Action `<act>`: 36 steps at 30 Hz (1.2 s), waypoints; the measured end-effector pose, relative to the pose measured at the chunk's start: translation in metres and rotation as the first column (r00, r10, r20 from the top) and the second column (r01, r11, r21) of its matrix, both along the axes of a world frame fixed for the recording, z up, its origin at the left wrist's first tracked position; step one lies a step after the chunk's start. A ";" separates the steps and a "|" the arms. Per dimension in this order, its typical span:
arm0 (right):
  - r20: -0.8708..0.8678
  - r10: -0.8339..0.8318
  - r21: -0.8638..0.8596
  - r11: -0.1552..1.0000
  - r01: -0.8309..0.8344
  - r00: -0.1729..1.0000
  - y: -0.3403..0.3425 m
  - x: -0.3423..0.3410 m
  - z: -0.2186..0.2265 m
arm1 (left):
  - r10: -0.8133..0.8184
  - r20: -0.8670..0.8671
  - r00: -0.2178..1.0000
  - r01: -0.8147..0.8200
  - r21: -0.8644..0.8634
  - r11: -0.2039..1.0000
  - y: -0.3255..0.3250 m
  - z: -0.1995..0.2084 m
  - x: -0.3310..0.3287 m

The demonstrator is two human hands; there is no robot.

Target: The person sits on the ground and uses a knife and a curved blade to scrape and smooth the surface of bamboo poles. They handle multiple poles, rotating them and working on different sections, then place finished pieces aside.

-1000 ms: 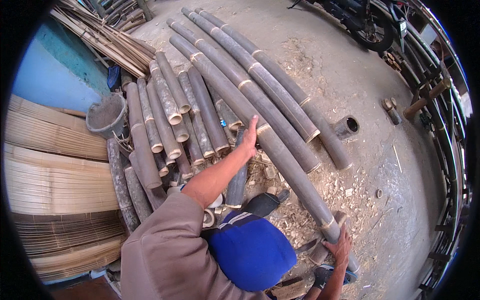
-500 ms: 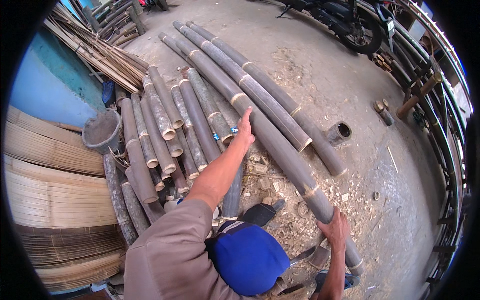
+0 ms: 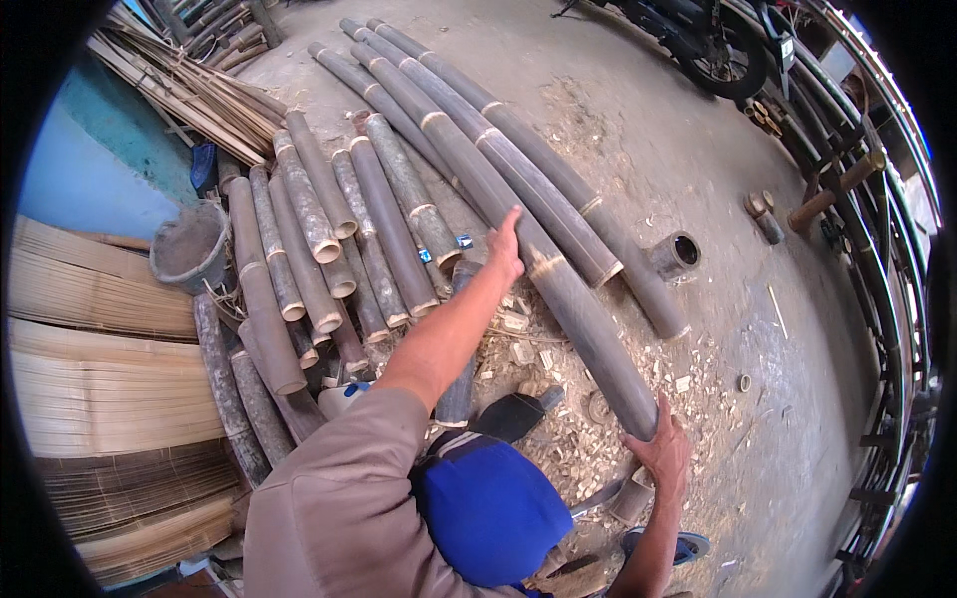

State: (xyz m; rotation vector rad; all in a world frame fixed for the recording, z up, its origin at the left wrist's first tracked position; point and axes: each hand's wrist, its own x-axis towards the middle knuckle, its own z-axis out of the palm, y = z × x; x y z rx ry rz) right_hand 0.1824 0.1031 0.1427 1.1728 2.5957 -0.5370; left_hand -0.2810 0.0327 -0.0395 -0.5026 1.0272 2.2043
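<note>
A long grey-brown bamboo pole (image 3: 590,334) slants across the middle, its near end toward the lower right. My left hand (image 3: 506,247) is wrapped round it near a pale joint, the thumb lying along the top. At the near end my right hand (image 3: 662,450) grips the pole, with the fingers partly hidden. Two more long bamboo poles lie just right of it, the nearer one (image 3: 543,194) split along its length. A further pole lies on its left side. Below my right hand are a short bamboo piece (image 3: 631,498) and part of a metal blade (image 3: 598,496).
Several cut bamboo lengths (image 3: 366,209) lie in a pile at left, beside a grey bucket (image 3: 189,244) and bundled slats (image 3: 110,379). Wood chips (image 3: 568,448) litter the floor. A bamboo ring section (image 3: 675,256) stands right of the poles. A motorcycle (image 3: 718,50) stands at the far right.
The held pole has slid away from me, up and to the left. Its near end has moved up to my right hand, and a pale joint now lies close to my left hand.
</note>
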 end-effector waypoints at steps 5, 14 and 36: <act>-0.034 0.089 0.179 0.980 -0.081 0.995 0.008 -0.031 -0.017 | -0.044 -0.147 0.988 0.005 -0.251 0.968 -0.016 0.013 -0.017; -0.307 0.254 0.478 0.875 -0.082 0.917 0.039 -0.203 -0.054 | -0.741 -0.575 0.348 -0.022 -0.795 0.607 -0.103 0.079 0.130; -0.284 -0.424 -0.049 0.902 0.429 0.860 -0.103 0.105 -0.195 | -0.970 0.173 -0.170 0.453 -0.860 -0.233 -0.413 0.151 0.141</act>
